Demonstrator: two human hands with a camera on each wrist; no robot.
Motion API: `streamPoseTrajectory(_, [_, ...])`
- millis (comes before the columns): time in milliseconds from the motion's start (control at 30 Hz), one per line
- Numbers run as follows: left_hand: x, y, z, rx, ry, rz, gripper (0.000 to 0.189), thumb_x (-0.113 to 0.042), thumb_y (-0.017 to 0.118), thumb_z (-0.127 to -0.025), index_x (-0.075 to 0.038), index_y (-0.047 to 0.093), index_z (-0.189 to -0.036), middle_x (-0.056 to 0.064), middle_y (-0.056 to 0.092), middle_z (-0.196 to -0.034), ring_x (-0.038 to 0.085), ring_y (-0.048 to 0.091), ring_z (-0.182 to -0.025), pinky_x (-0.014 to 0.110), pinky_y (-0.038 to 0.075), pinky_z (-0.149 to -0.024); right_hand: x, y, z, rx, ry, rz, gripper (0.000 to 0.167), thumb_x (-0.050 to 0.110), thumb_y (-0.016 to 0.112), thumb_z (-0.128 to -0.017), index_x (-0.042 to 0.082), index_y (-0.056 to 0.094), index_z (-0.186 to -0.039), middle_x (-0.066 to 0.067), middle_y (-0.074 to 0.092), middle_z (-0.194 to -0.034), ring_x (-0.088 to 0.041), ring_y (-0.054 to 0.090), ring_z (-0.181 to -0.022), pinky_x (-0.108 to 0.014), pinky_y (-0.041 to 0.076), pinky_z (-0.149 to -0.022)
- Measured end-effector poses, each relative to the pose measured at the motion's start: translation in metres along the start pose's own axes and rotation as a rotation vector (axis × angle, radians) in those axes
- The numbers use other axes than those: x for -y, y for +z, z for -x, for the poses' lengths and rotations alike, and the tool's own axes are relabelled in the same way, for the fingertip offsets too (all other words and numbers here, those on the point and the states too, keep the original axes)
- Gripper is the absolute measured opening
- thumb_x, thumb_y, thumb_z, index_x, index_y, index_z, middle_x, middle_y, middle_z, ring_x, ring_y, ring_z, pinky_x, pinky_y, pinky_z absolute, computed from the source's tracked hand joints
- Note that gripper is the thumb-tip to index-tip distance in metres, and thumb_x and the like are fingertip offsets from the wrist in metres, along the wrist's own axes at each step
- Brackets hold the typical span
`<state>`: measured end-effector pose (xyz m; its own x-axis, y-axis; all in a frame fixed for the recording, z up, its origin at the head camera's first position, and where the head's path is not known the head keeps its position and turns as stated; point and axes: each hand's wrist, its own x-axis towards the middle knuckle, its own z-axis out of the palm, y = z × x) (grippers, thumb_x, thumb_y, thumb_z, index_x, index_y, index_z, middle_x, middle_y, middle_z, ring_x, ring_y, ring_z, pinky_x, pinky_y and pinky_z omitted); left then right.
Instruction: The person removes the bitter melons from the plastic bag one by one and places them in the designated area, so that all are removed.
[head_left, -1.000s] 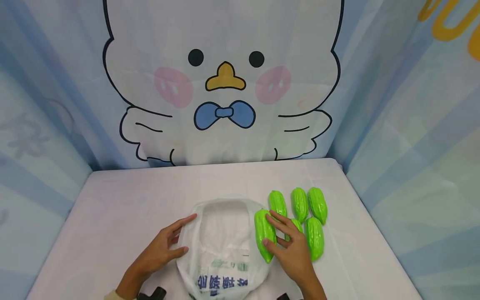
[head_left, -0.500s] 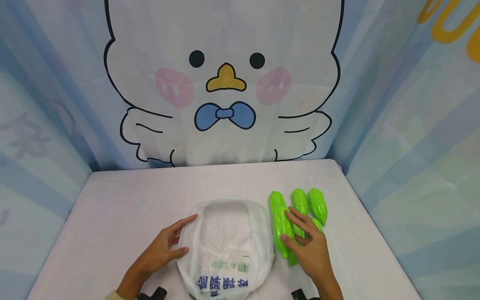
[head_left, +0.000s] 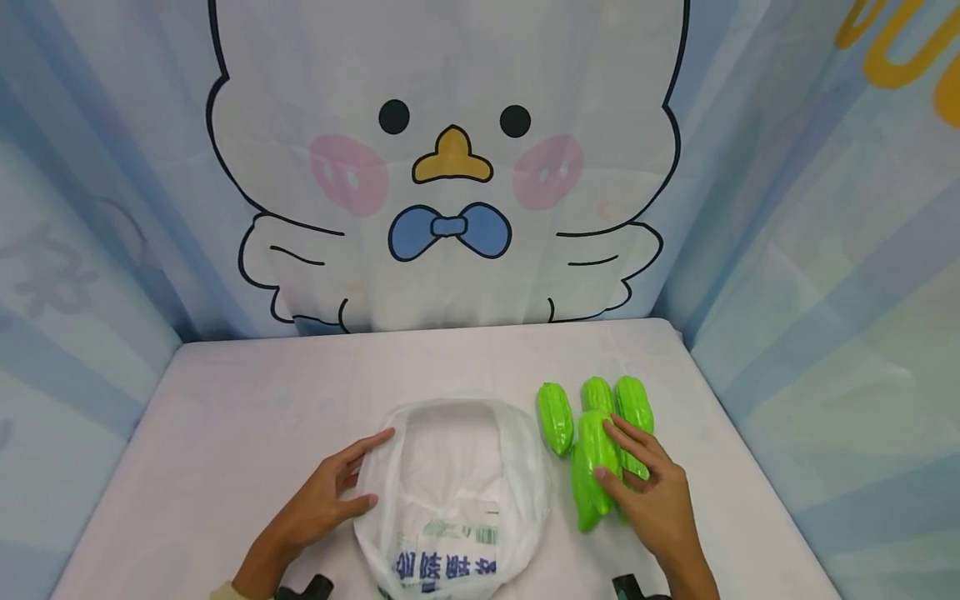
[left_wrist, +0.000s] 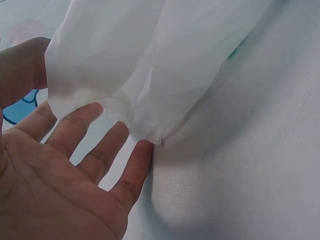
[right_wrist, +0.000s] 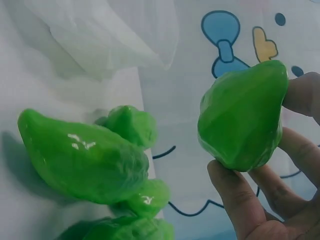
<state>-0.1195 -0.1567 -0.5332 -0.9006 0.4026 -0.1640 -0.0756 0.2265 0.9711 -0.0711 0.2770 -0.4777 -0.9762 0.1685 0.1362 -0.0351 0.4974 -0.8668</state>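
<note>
My right hand (head_left: 654, 496) pinches a glossy green bitter melon (head_left: 596, 446) between thumb and fingertips. In the right wrist view this bitter melon (right_wrist: 242, 120) is raised above several others like it, such as a large bitter melon (right_wrist: 85, 160) on the table. A white plastic bag (head_left: 525, 483) with blue print stands with its mouth spread wide, left of the bitter melons. At its left side rests my left hand (head_left: 318, 496), thumb and index finger spread. The left wrist view shows this hand's extended fingertips (left_wrist: 92, 110) touching the bag's side (left_wrist: 105, 55).
Behind the held one lie more bitter melons, including a far-left bitter melon (head_left: 555, 418) and a far-right bitter melon (head_left: 634, 404). A white cloth covers the table (head_left: 262, 400). A curtain (head_left: 450, 283) with a cartoon print hangs along its back edge.
My right hand has carried the bitter melon rightward, from beside the bag's right rim to above the other bitter melons. The left hand and the bag hold their place.
</note>
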Motion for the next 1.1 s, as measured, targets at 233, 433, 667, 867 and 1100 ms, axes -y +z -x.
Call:
streamPoseTrajectory(233, [0.001, -0.001, 0.0, 0.006, 0.018, 0.0, 0.086, -0.023, 0.083, -0.088, -0.025, 0.043, -0.164, 0.007, 0.027, -0.176, 0.048, 0.04, -0.154, 0.053, 0.053, -0.112, -0.011, -0.018, -0.006, -0.009, -0.008, 0.023, 0.064, 0.008, 0.083, -0.092, 0.019, 0.061, -0.151, -0.007, 0.051, -0.161, 0.013, 0.041, -0.138, -0.011, 0.052, -0.094])
streamPoseTrajectory(433, [0.001, 0.0, 0.0, 0.007, 0.02, 0.008, 0.084, -0.024, 0.083, -0.089, -0.024, 0.043, -0.164, 0.007, 0.028, -0.176, 0.048, 0.042, -0.153, 0.047, 0.058, -0.106, -0.025, -0.036, -0.012, -0.043, -0.022, 0.068, 0.064, 0.006, 0.082, -0.092, 0.016, 0.061, -0.152, -0.011, 0.051, -0.161, 0.018, 0.041, -0.133, -0.004, 0.05, -0.09])
streamPoseTrajectory(667, [0.0, 0.0, 0.0, -0.002, 0.008, -0.008, 0.084, -0.027, 0.083, -0.088, -0.026, 0.044, -0.163, 0.007, 0.029, -0.176, 0.048, 0.043, -0.153, 0.047, 0.059, -0.105, -0.04, -0.053, -0.016, -0.072, 0.011, 0.107, 0.063, 0.009, 0.082, -0.093, 0.015, 0.06, -0.152, -0.01, 0.05, -0.162, 0.02, 0.041, -0.13, -0.002, 0.05, -0.088])
streamPoseTrajectory(867, [0.0, -0.001, -0.001, 0.005, 0.025, -0.014, 0.083, -0.026, 0.082, -0.089, -0.025, 0.044, -0.163, 0.008, 0.028, -0.176, 0.049, 0.041, -0.153, 0.047, 0.059, -0.106, -0.053, -0.063, -0.017, -0.083, 0.04, 0.165, 0.064, 0.011, 0.083, -0.093, 0.016, 0.06, -0.153, -0.011, 0.05, -0.162, 0.017, 0.041, -0.132, 0.0, 0.048, -0.087])
streamPoseTrajectory(1100, [0.0, -0.002, -0.001, 0.029, 0.036, -0.002, 0.082, -0.019, 0.081, -0.092, -0.022, 0.042, -0.165, 0.012, 0.024, -0.177, 0.054, 0.04, -0.151, 0.042, 0.062, -0.1, -0.07, -0.075, -0.016, -0.099, 0.088, 0.235, 0.062, 0.016, 0.081, -0.095, 0.016, 0.059, -0.153, -0.009, 0.05, -0.164, 0.018, 0.038, -0.131, 0.003, 0.043, -0.086])
